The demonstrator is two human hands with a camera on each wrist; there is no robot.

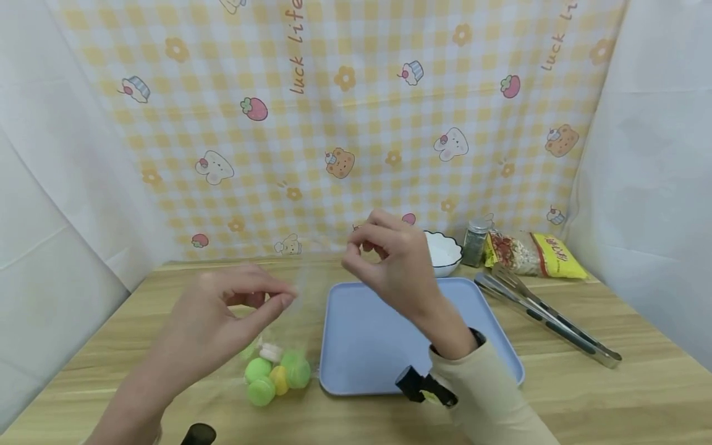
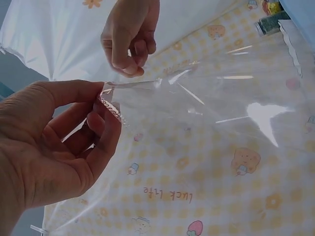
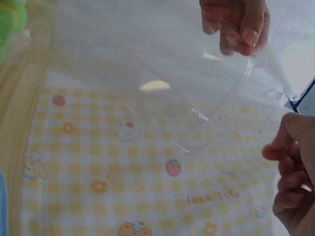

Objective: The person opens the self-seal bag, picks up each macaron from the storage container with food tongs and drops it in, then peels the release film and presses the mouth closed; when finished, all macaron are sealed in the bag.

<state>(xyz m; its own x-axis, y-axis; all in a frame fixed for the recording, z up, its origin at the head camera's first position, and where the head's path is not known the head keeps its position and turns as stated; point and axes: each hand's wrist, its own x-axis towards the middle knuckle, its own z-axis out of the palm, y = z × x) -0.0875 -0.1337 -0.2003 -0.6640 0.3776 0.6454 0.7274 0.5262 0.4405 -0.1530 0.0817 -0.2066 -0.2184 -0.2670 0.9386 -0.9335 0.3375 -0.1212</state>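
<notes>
Between the hands stretches a clear plastic bag (image 2: pixel 206 118), creased and see-through. My left hand (image 1: pixel 233 315) pinches its crinkled edge between thumb and index finger, as the left wrist view shows closely. My right hand (image 1: pixel 389 259) is raised above the tray's back edge, thumb and index fingertips together at the bag's other side. Its remaining fingers are curled in. Below the left hand, on the table, lies a cluster of green macarons (image 1: pixel 261 390) with a yellow one (image 1: pixel 279 379) and a pale one (image 1: pixel 271 352), partly behind the clear film.
A blue tray (image 1: pixel 367 346) lies under the right forearm. Metal tongs (image 1: pixel 550 318) rest at its right. Behind stand a white scalloped bowl (image 1: pixel 444 253), a spice jar (image 1: pixel 475 244) and a yellow food packet (image 1: pixel 534 254). A checked curtain (image 1: pixel 345 123) backs the wooden table (image 1: pixel 111 352).
</notes>
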